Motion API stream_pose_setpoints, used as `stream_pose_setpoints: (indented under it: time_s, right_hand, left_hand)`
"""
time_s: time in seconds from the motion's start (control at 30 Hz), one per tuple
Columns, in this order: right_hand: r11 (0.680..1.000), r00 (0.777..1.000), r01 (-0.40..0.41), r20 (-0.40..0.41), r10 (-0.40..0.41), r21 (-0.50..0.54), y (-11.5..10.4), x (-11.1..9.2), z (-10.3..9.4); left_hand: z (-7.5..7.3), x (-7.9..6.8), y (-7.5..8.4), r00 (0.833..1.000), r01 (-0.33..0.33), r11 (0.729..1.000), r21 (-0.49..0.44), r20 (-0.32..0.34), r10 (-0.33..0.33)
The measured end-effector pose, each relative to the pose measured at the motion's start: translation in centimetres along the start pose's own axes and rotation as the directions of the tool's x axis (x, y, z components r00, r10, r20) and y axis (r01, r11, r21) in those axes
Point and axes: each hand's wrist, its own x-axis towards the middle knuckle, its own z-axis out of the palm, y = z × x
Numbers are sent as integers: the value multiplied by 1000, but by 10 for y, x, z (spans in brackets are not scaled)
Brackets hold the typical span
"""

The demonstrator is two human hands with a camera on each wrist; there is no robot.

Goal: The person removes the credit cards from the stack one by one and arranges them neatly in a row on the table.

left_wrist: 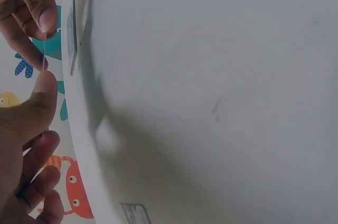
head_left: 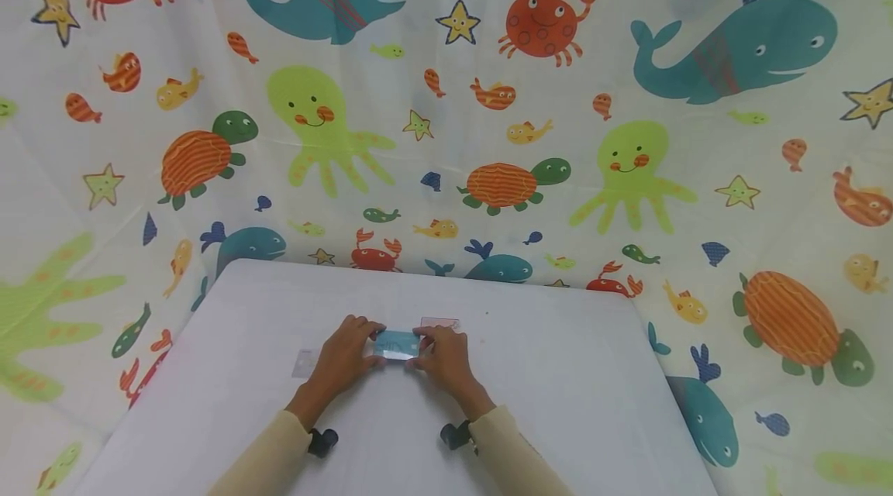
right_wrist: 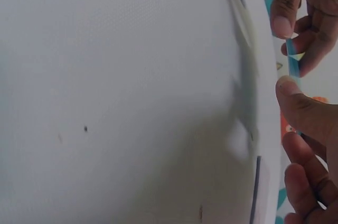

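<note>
A thin blue card (head_left: 398,345), partly see-through and with faint marks on it, is held up between both hands over the white table. My left hand (head_left: 345,353) pinches its left end between thumb and fingers. At the right end my right hand (head_left: 443,356) does the same. In the left wrist view the card (left_wrist: 44,52) shows edge-on between the two thumbs. A blue strip of the card (right_wrist: 293,59) appears in the right wrist view; the fingers cover its ends.
On the white table (head_left: 558,387) lie a greyish see-through card (head_left: 305,363) left of my left hand and a red-edged card (head_left: 446,322) just behind my right hand. A curtain (head_left: 432,147) with sea animals hangs behind the table's far edge.
</note>
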Motion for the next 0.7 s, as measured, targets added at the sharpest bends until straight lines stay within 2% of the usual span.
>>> stream_pose_setpoints:
  time_s: [0.7]
  right_hand:
    - [1000, 997, -6, 70, 7, -11, -8, -1, 19]
  left_hand:
    - [-5, -11, -15, 999, 40, 998, 43, 34, -42]
